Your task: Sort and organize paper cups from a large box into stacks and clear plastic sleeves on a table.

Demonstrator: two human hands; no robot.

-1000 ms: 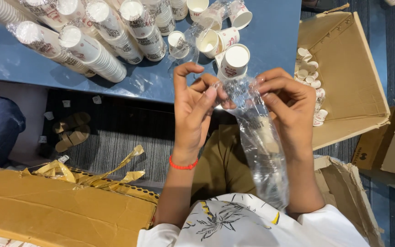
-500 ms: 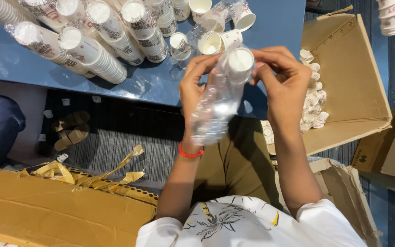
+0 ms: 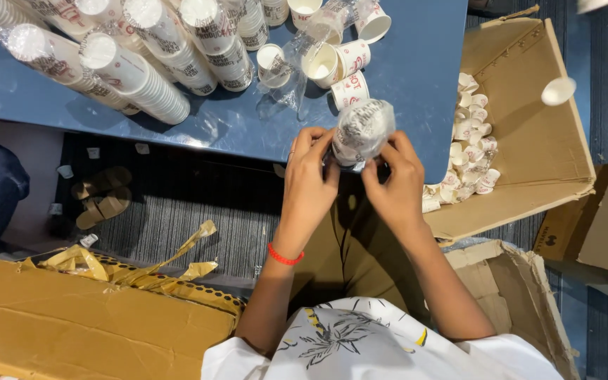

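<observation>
Cups in a clear plastic sleeve (image 3: 362, 131), a short white stack seen end-on, sit between both hands just off the near edge of the blue bench (image 3: 233, 134). The left hand (image 3: 309, 176) is closed on the sleeve's left side, fingers curled round the plastic; a red band circles that wrist. The right hand (image 3: 393, 181) is closed on the sleeve's lower right, thumb against the wrapping.

On the bench, long sleeved stacks of white paper cups (image 3: 135, 67) with dark and red printing lie tilted across the far left; at least 5 stacks show. Nearer the middle, about 5 loose cups (image 3: 332, 63) lie on their sides or stand open, with an empty crumpled plastic wrapper (image 3: 283, 91) among them. The bench's right corner ends just beside the hands.

Right of the bench, an open brown cardboard box (image 3: 529, 141) holds a heap of small white cups (image 3: 469, 151), too many to count, along its left wall. 1 white cup (image 3: 557, 91) shows over the box's right flap. A second torn box (image 3: 515, 295) lies below it, and a flattened one (image 3: 72, 324) with yellow tape (image 3: 135, 264) at lower left. 1 pair of sandals (image 3: 100, 193) rests on the striped floor under the bench.
</observation>
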